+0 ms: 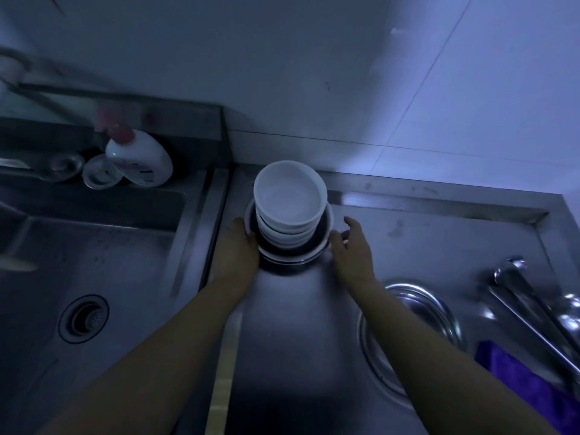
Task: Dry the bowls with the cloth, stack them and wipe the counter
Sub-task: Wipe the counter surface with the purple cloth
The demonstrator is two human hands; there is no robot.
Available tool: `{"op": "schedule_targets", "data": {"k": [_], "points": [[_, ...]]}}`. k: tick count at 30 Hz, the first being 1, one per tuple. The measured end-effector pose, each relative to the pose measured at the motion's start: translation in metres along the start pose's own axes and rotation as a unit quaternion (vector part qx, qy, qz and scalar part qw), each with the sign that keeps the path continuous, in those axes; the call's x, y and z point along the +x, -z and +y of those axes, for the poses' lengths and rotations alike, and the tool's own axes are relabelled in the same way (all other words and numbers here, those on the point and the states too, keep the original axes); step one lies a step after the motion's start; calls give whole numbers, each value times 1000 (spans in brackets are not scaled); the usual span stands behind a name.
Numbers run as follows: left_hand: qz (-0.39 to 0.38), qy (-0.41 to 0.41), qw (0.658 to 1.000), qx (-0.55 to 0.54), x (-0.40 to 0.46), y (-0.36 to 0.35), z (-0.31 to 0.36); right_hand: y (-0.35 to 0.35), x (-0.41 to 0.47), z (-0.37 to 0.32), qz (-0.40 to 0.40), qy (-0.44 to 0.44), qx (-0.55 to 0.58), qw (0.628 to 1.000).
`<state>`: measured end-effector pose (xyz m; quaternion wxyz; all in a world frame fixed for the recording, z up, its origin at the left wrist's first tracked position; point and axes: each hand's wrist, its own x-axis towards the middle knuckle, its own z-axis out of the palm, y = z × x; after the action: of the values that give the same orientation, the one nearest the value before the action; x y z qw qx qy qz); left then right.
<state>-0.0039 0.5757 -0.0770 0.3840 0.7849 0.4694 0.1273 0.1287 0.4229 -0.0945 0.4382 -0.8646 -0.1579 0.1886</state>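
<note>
A stack of white bowls (290,196) stands inside wider dark-lined bowls (320,243) on the steel counter (423,240), near the back corner. My left hand (238,246) presses against the left side of the bottom bowls. My right hand (351,243) is at the right side of the stack, fingers spread, its thumb by the rim; contact is unclear. A purple cloth (521,381) lies at the counter's right front, away from both hands.
A steel sink (94,262) with a drain (84,318) lies to the left. A white soap bottle (141,158) and a clear lid sit behind it. A metal bowl (417,302) and several ladles (533,302) rest on the right.
</note>
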Motion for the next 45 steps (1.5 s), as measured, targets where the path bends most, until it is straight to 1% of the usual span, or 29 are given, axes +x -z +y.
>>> {"op": "schedule_targets", "data": {"k": [2,4,5,7,8,9,11,12,13,14,15,17,19,22,25,30,32,34,35,36,37,38,39,40,41,43,45], "points": [[5,5,1000,-25,-22,4,-1,22,-27,18,26,26,-37,999],[0,-1,999,-34,-48,4,0,50,-59,39,69,51,-69,994],[-5,-6,1000,-30,-62,1,1,65,-75,50,100,68,-97,988],[-35,-22,999,-23,-88,-8,3,95,-109,76,166,85,-197,963],[-62,-29,997,-20,-100,-14,5,110,-125,90,197,68,-247,946],[-92,-39,995,-16,-113,-20,6,123,-142,104,225,30,-285,931],[-144,-79,986,-9,-138,-31,9,142,-171,128,261,-90,-304,912],[-165,-106,981,-3,-149,-36,10,149,-183,138,253,-158,-314,902],[-183,-133,974,6,-160,-40,10,154,-194,148,220,-213,-336,891],[-198,-156,967,15,-170,-43,9,158,-204,156,174,-245,-360,883],[-212,-172,962,23,-180,-44,8,159,-212,164,131,-254,-377,881],[-231,-191,954,29,-198,-43,0,158,-227,172,78,-237,-389,887],[-238,-204,949,32,-214,-37,-11,150,-243,170,56,-227,-386,892],[-246,-199,948,40,-233,-20,-32,129,-275,161,31,-212,-406,889],[-237,-195,950,47,-249,2,-51,96,-310,141,12,-198,-398,896],[-214,-172,960,53,-267,39,-82,25,-353,100,-50,-139,-377,915],[-195,-159,966,54,-273,54,-96,-4,-369,81,-84,-84,-373,920],[-168,-156,973,40,-278,68,-108,-29,-377,60,-112,13,-373,921],[-155,-156,975,32,-280,75,-113,-38,-376,52,-106,63,-381,916],[-144,-157,977,30,-282,81,-118,-46,-371,47,-74,89,-391,913],[-135,-158,978,34,-283,87,-124,-51,-365,45,-34,80,-391,917],[-128,-153,979,39,-285,93,-131,-55,-359,45,-11,34,-385,922],[-123,-145,981,42,-286,98,-137,-59,-356,49,-15,-24,-389,921],[-119,-138,982,43,-288,103,-144,-65,-355,56,-28,-63,-404,912],[-116,-136,983,44,-291,107,-151,-72,-358,63,-39,-77,-418,904],[-103,-130,985,45,-297,113,-161,-86,-365,65,-64,-57,-428,899],[-88,-113,989,42,-303,117,-167,-98,-375,57,-112,-16,-425,898]]}}
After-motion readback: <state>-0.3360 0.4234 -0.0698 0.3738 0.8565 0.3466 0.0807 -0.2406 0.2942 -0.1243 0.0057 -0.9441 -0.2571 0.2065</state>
